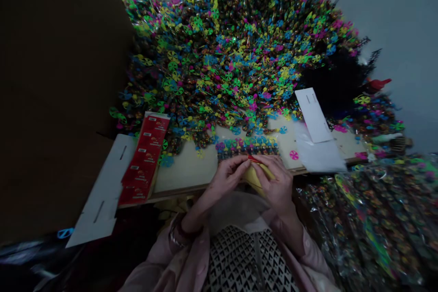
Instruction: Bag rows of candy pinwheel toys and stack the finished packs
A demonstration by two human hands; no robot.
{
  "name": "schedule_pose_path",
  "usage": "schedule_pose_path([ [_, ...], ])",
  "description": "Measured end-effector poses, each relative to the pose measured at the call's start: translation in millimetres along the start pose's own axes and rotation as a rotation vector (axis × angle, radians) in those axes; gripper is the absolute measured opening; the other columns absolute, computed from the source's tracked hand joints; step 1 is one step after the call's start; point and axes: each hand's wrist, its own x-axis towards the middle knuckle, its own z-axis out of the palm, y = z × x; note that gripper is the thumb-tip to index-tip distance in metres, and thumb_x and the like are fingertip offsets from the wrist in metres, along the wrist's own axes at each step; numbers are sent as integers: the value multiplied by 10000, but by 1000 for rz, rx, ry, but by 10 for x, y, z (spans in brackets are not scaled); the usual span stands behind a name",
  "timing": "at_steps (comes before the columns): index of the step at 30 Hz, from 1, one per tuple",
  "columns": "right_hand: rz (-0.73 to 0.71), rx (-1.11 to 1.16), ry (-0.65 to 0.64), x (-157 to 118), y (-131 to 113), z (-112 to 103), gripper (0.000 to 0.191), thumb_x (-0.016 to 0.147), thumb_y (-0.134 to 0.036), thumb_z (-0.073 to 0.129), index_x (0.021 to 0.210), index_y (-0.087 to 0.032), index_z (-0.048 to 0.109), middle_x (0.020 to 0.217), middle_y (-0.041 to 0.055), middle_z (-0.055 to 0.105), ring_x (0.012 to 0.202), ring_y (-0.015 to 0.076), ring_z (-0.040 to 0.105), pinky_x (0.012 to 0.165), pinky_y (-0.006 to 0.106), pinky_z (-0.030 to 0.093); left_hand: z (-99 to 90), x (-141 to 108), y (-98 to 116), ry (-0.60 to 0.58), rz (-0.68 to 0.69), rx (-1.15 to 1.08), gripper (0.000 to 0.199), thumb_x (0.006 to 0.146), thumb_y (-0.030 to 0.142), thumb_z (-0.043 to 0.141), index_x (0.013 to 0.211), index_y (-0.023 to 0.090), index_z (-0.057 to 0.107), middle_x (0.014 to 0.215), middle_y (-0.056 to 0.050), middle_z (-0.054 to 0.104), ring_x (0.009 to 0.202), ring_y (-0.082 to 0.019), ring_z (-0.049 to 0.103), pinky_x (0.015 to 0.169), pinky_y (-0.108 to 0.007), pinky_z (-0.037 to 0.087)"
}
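Note:
My left hand [227, 175] and my right hand [272, 178] meet over a yellow plastic packet [256, 178], pinching its top edge with the fingers of both hands. A narrow red strip [253, 159] shows at that edge, partly hidden by my fingers. Just beyond my fingertips lies a row of small pinwheel-topped sticks [247, 146] on a pale wooden board [185, 173]. A stack of red printed header cards [143, 159] rests at the board's left end, apart from my hands.
A huge heap of cellophane-wrapped pinwheel toys [219, 50] rises behind the board against a wall. White papers [316, 139] lie at the board's right end. Filled transparent bags [369, 219] are piled at lower right. A white card [99, 196] sits at left, beside a dark panel [51, 77].

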Motion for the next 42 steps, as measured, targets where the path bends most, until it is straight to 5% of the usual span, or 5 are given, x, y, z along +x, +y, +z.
schedule_pose_path([
  [6,-74,-200,55,-48,106,-132,193,906,-169,532,1014,-216,684,963,45,716,917,175,627,861,359,485,155,84,-111,-92,28,87,435,873,510,500,978,129,683,873,-55,675,809,-178,574,722,-254,453],
  [12,-74,-428,-154,-124,122,-327,219,923,-155,469,1017,-170,667,908,79,708,917,203,612,881,394,440,268,107,-98,-162,170,435,297,921,298,432,850,126,664,772,-53,628,730,-156,540,688,-237,410],
  [21,432,182,-154,-181,436,-473,232,897,-344,542,878,-163,686,794,30,716,697,149,660,621,253,520,390,172,-178,-257,19,217,347,906,391,450,846,120,659,716,-15,612,643,-124,494,562,-198,358],
  [33,-7,-513,-293,-181,219,-568,220,940,-169,450,936,-158,670,833,66,700,824,199,598,816,367,402,487,193,-119,-290,195,596,244,889,157,397,815,123,627,790,-63,637,720,-154,554,680,-233,394],
  [42,459,-11,-163,-278,467,-643,159,884,-280,558,872,-202,695,850,18,724,755,160,660,695,271,502,518,299,-369,-382,-19,194,339,897,392,462,919,120,663,784,-32,629,711,-138,522,628,-216,391],
])
